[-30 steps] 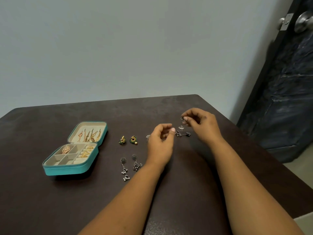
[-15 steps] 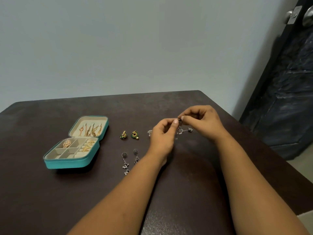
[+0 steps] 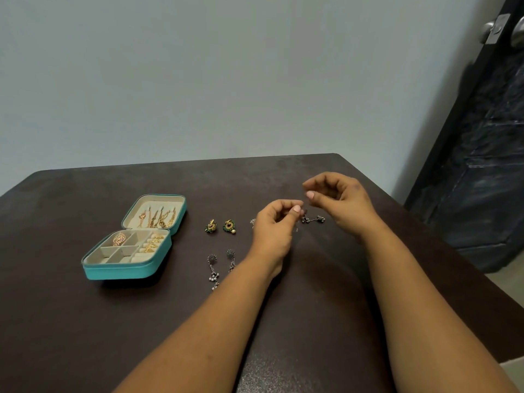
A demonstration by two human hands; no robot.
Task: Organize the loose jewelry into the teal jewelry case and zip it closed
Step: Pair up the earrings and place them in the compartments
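Note:
The teal jewelry case (image 3: pixel 129 269) lies open at the table's left, with gold pieces in its lid (image 3: pixel 158 218) and in its tray compartments. My left hand (image 3: pixel 273 231) pinches a tiny silver earring at its fingertips, just above the table. My right hand (image 3: pixel 338 199) hovers a little to the right of it, fingers curled, with nothing visible between them. A small dark silver earring (image 3: pixel 312 219) lies on the table under the two hands. Two green-and-gold earrings (image 3: pixel 220 226) and two long silver drop earrings (image 3: pixel 214 269) lie between the case and my left arm.
The dark brown table (image 3: pixel 85 336) stands against a pale wall. Its right edge runs close to a dark door (image 3: pixel 487 165) with a metal knob. A small silver piece (image 3: pixel 252 221) shows just left of my left hand.
The two hands had come together with fingertips touching at the small earring. Now they have parted, and the right hand has drawn up and to the right.

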